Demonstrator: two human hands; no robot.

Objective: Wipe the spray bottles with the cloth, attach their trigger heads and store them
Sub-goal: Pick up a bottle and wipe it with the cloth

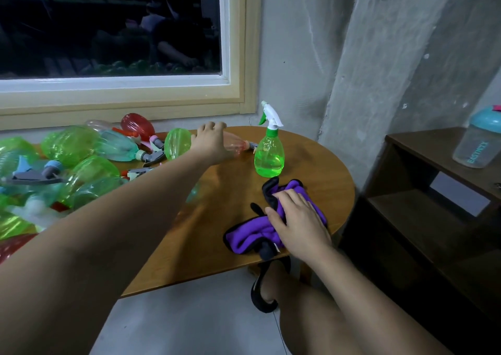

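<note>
Fetching comes first: left hand [211, 143] curves over a pink bottle [238, 146] on the bench [203, 235]; whether its fingers clamp it, I cannot tell. Right hand [298, 219] rests on the purple cloth [249, 236], fingers spread, so lifting and wiping likely follow.

upright bottle [269, 157] green, white-green head | cloth [253, 234] purple, black edge | table [311, 164] brown
</note>
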